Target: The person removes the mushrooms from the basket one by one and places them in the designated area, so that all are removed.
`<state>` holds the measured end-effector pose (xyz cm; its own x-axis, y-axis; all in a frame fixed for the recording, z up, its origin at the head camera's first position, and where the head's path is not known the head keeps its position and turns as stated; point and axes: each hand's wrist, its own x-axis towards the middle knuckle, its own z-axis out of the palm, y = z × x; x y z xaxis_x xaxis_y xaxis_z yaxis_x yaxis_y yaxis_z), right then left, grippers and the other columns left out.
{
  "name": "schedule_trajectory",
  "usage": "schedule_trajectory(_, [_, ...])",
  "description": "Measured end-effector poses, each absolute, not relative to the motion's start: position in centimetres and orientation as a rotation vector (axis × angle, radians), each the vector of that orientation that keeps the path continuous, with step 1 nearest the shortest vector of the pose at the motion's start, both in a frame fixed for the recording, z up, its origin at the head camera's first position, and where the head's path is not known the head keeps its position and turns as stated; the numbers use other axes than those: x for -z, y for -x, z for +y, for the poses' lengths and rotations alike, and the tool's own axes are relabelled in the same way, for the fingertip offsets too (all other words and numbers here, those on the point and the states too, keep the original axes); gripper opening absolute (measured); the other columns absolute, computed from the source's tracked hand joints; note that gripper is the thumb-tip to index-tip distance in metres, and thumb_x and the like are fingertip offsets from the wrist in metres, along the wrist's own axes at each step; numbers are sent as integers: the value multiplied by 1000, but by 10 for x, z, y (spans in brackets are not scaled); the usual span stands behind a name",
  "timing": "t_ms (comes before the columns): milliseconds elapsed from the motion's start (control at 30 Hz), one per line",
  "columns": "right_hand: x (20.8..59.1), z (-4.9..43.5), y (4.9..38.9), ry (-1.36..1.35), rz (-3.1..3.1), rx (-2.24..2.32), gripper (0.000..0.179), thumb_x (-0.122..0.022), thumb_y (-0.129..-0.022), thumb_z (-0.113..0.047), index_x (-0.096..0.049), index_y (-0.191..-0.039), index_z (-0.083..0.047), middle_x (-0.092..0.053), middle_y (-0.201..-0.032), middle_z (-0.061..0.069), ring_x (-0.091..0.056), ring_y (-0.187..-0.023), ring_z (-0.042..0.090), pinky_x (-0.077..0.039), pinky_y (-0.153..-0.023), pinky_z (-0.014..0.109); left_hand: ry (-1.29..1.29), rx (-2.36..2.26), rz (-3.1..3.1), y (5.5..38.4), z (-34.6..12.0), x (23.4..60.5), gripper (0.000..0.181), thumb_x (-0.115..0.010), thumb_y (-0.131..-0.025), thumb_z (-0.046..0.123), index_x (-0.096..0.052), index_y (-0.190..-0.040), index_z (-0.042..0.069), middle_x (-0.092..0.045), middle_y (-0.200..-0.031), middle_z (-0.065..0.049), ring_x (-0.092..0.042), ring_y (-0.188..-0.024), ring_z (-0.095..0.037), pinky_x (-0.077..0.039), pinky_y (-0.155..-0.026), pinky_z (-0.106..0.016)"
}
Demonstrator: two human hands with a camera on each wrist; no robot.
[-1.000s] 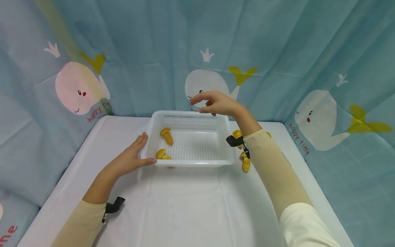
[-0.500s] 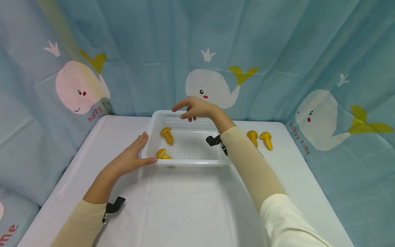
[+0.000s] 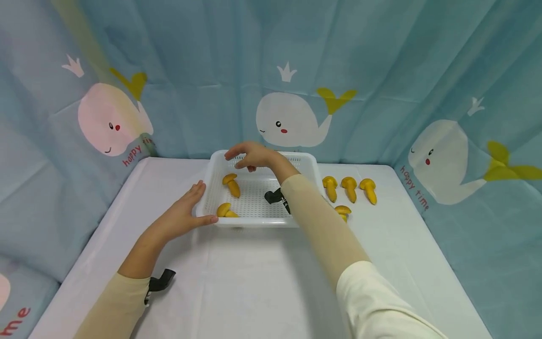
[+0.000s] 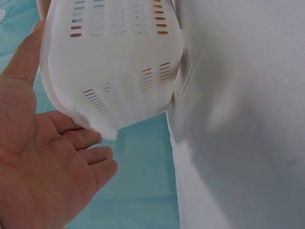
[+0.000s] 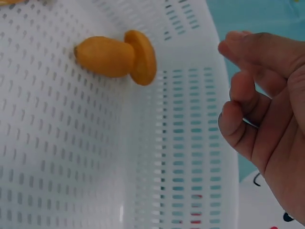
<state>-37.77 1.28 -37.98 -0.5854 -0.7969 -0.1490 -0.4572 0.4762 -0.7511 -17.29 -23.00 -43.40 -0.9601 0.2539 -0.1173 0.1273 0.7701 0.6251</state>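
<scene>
A white perforated plastic basket [image 3: 258,221] stands on the table with two yellow mushrooms inside, near its left side. One mushroom [image 3: 231,185] lies toward the back, the other mushroom [image 3: 226,210] by the front wall. My left hand [image 3: 179,214] rests against the basket's left end, thumb on the front rim and fingers spread along the side. Above the back of the basket hovers my right hand [image 3: 256,156], fingers loosely bent and holding nothing. In the right wrist view the right hand [image 5: 267,95] is beside the basket's rim, apart from the nearest mushroom [image 5: 114,57].
Right of the basket, several mushrooms lie on the white tablecloth [image 3: 254,282]; a row of three includes a middle mushroom [image 3: 349,188]. Another mushroom [image 3: 342,211] is partly hidden by the right sleeve. A blue whale-print curtain [image 3: 195,94] hangs behind and at both sides.
My right hand has moved left and somewhat lower, from the basket's back right to over its back left. Mushrooms behind the right arm have come into view. The left hand stays put.
</scene>
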Motion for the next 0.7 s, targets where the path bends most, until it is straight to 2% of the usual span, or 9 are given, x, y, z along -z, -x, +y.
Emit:
schedule_trajectory(200, [406, 2, 383, 984, 2243, 869, 41, -67, -100, -14, -63, -140, -17, -60, -145, 3, -44, -54, 19, -46, -55, 26, -307, -972, 2766, 173, -228, 435, 124, -74, -80, 70, -3, -165, 13, 4, -173, -6, 0, -159, -39, -17, -118, -72])
schedule_trajectory(367, [424, 3, 382, 895, 2215, 855, 43, -67, -99, -11, -62, -142, -16, -57, -148, 3, -41, -54, 20, -43, -55, 29, -294, -969, 2753, 173, -225, 435, 125, -74, -79, 72, -2, -166, 16, 5, -173, -5, -1, -159, -39, -18, -118, -72])
schedule_trajectory(533, [431, 4, 383, 867, 2180, 874, 45, -65, -99, -7, -60, -144, -13, -56, -150, 6, -38, -55, 24, -40, -56, 35, -294, -968, 2759, 172, -225, 433, 125, -75, -80, 69, -2, -166, 15, 5, -173, -7, 0, -159, -39, -17, -119, -71])
schedule_trajectory(700, [434, 0, 385, 835, 2144, 875, 47, -67, -99, -8, -60, -144, -15, -56, -149, 3, -42, -59, 28, -41, -56, 33, -298, -969, 2756, 172, -228, 432, 121, -76, -83, 64, -2, -165, 13, 6, -173, -6, 1, -159, -38, -15, -120, -70])
